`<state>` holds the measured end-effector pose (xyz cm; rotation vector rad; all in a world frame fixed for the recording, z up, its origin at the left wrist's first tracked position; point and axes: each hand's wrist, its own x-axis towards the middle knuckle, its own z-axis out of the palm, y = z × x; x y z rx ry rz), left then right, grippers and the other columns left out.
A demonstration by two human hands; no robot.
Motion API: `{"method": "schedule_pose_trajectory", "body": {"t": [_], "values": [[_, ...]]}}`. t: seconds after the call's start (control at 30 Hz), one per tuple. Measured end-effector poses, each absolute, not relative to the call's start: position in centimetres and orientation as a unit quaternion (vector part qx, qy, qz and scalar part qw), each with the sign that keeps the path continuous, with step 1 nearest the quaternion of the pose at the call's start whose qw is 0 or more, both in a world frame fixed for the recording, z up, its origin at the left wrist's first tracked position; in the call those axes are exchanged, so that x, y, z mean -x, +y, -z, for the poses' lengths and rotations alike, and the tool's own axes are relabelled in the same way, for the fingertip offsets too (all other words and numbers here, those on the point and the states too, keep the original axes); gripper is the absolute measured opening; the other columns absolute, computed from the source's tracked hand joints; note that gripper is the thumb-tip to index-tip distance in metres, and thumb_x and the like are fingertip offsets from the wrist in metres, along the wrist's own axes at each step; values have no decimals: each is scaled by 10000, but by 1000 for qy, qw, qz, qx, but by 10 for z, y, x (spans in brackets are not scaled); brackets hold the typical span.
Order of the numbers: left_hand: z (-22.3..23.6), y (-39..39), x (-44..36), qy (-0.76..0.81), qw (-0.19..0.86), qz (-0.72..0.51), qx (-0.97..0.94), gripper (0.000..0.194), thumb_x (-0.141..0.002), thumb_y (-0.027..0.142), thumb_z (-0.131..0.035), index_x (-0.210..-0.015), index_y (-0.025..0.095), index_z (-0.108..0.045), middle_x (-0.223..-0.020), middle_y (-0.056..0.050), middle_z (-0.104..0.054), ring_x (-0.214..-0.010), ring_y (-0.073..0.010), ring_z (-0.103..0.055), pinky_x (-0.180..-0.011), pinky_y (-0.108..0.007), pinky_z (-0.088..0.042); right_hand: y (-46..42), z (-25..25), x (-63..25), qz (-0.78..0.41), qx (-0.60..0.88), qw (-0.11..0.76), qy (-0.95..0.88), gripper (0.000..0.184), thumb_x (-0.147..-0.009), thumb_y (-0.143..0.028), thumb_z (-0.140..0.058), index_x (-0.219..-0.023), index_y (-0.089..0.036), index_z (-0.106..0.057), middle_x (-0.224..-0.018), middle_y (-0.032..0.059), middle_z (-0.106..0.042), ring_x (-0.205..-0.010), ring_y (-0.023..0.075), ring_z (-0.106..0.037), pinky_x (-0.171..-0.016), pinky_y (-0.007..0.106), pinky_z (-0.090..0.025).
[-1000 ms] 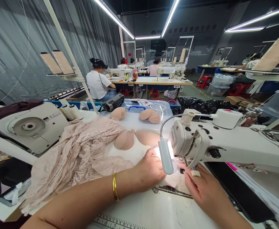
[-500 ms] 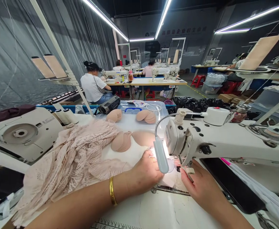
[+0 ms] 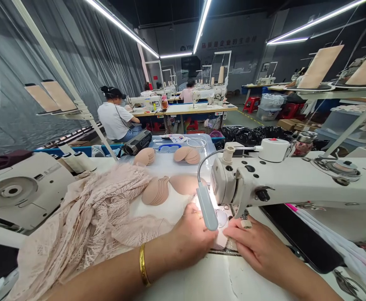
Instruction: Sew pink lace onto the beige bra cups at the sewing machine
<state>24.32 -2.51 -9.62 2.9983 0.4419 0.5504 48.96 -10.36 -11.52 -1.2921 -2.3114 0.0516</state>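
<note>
Under the needle end of a white sewing machine [image 3: 225, 179], a small piece of pale pink fabric [image 3: 222, 240] lies in bright lamp light. My left hand [image 3: 189, 234], with a gold bangle at the wrist, is curled closed on the fabric's left side; its fingertips are partly hidden by the grey lamp [image 3: 207, 209]. From the right, my right hand [image 3: 255, 240] pinches the near right edge with fingers pressed together, just below the presser foot area. Beige moulded bra cups [image 3: 154, 191] are stacked behind my left hand, and a larger beige cup piece [image 3: 184, 184] lies beside them.
Beige lace fabric [image 3: 98, 209] is heaped on the left. A clear plastic box lid [image 3: 166, 163] behind carries more cups. A black phone [image 3: 305, 238] lies under the machine arm. Another machine [image 3: 23, 188] stands far left. A seated person [image 3: 112, 119] works ahead.
My right hand has shifted left and nearer to me, from beside the presser foot onto the fabric edge. My left hand stays on the fabric. The whole view has turned slightly right.
</note>
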Motion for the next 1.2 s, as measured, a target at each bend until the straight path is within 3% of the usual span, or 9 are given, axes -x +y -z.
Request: {"method": "schedule_pose_trajectory", "body": {"t": [0.17,0.4,0.73,0.93,1.2], "values": [[89,-40,-237,113,-16,-153,-982,84,-1008,241,-590,-947,182,-592,-956,-12,-684,-821,-198,-582,-1008,-493,-353,-106,113,-487,-68,454,212,-863,306,-983,-57,-443,-976,-273,-659,-844,24,-638,-740,216,-575,-656,330,-461],[87,-30,-241,114,-29,-167,-979,175,-1000,196,-605,-833,183,-553,-874,15,-640,-804,-178,-546,-983,-450,-329,-104,127,-486,-68,478,207,-851,330,-1016,-73,-381,-1052,-257,-653,-843,17,-570,-739,216,-566,-622,327,-404],[74,-1,-239,91,-19,-118,-989,125,-977,171,-597,-853,178,-597,-977,-9,-711,-944,-212,-588,-953,-461,-334,-101,137,-481,-37,500,205,-841,290,-1058,-138,-385,-1107,-280,-634,-829,3,-606,-591,174,-520,-567,304,-408],[75,16,-241,101,12,-110,-989,121,-976,137,-598,-871,191,-624,-937,2,-725,-864,-190,-575,-1000,-462,-304,-94,140,-475,15,508,225,-831,256,-1071,-178,-393,-1182,-256,-611,-781,-7,-559,-595,184,-514,-494,283,-355],[81,24,-240,140,49,-122,-981,226,-1027,115,-526,-842,190,-631,-976,-14,-732,-948,-213,-603,-1015,-472,-308,-96,140,-473,16,507,217,-834,229,-1068,-164,-385,-1086,-231,-603,-765,-16,-539,-538,166,-456,-486,291,-352]]}}
